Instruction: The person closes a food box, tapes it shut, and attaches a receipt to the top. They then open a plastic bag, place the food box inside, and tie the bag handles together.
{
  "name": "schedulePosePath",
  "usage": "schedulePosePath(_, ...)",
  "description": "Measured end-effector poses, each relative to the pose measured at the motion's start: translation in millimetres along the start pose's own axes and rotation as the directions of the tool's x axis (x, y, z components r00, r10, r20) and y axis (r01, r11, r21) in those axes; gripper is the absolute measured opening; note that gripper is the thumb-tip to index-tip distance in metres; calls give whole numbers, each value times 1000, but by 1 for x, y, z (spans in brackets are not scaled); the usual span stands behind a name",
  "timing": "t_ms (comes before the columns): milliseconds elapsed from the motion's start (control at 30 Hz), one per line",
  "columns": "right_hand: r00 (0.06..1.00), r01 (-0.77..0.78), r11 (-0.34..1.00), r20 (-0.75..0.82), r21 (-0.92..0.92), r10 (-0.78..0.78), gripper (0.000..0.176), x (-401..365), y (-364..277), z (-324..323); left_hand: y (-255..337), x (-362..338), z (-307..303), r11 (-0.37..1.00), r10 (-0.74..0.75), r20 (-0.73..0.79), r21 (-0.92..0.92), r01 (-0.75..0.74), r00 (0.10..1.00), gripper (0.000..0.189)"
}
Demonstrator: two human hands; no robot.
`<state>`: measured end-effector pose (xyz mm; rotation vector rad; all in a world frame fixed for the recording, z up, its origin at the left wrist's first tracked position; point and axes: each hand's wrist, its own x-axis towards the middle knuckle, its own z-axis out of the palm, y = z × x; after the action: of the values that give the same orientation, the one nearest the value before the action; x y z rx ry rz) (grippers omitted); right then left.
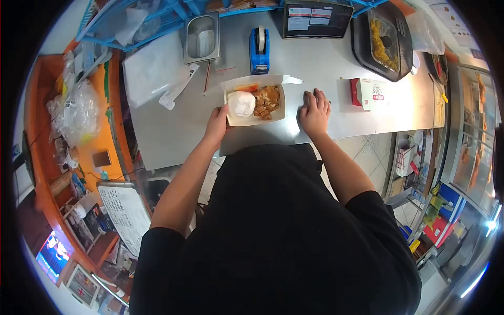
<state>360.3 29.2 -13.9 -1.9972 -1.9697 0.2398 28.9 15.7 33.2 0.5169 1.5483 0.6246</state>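
Left hand [218, 123] is gripping the paper food box [257, 122] by its near-left corner, probably steadying it; the box is sitting open and flat on the tabletop [173, 131], in front of the torso, within easy reach. Right hand [315, 113] is resting palm-down just beside it, open, fingers slightly bent, no object visible in it, likely just bracing. Box is holding a white rounded mound [242, 104] at left (rice in wrap, maybe; can't confirm), brown fried chicken [267, 102] at right, something orange along the far side. Blue tape dispenser [260, 55] is standing beyond the box; closed red-and-white carton [377, 92] is sitting to the right; clear tray [382, 44], farther off, is holding yellow food.
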Motion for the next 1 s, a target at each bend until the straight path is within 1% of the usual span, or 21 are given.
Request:
schedulePosePath(67, 1000, 4, 1000, -13, 3, -4, 49, -1, -4, 6, -1, 0, -1, 1000, 3, -34, 9, -3, 999, 50)
schedulePosePath(133, 999, -22, 1000, -37, -1, 22, 51, -2, -2, 10, -1, -4, -1, 1000, 5, -33, 11, -4, 999, 51)
schedulePosePath(200, 1000, -3, 1000, -23, -6, 3, 51, -2, 2, 10, -4, 0, -4, 1000, 11, -25, 11, -10, 1000, 53)
schedulePosePath(267, 1000, 16, 1000, -13, -16, -17, 51, -2, 6, 9, -10, 12, -8, 999, -33, 104, -30, 36, 994, 59)
schedulePosePath(367, 999, 41, 999, 28, -26, -40, 51, -1, 7, 4, -9, 13, -10, 997, -36, 125, -65, 45, 992, 61)
schedulePosePath(467, 998, 38, 998, 50, -40, -36, 51, -1, 5, 3, -7, 8, -11, 999, -26, 102, -36, 30, 994, 56)
schedulePosePath(667, 996, 27, 999, 84, -22, -26, 52, 1, 7, -1, -11, 7, -13, 999, 20, 123, -31, -16, 992, 57)
schedulePosePath(767, 993, 43, 999, 106, -14, -41, 53, 2, 8, -3, -16, 14, -15, 999, 16, 134, -46, -9, 991, 56)
schedulePosePath(800, 994, 18, 1000, 112, 0, -18, 51, 3, 5, -5, -11, 9, -18, 999, 16, 129, -51, -9, 991, 56)
schedulePosePath(867, 993, -4, 1000, 118, 18, 2, 49, 10, 0, -6, 1, 2, -27, 994, -33, 208, -95, 54, 978, 51)
schedulePosePath(900, 975, -141, 990, 172, -7, 140, 46, 21, -11, -14, 3, 4, -36, 994, -32, 207, -95, 53, 978, 51)
schedulePosePath(933, 934, -277, 960, 221, -42, 279, 44, 32, -19, -24, 2, 9, -49, 993, -55, 120, -94, 67, 991, 46)
schedulePosePath(967, 932, -280, 959, 227, -49, 284, 44, 47, -23, -31, -1, 12, -59, 991, -85, 35, -96, 88, 996, 42)
schedulePosePath(1000, 944, -317, 918, 171, 240, 282, 42, 64, -26, -37, 7, 7, -69, 994, -23, -58, -111, 16, 998, 43)
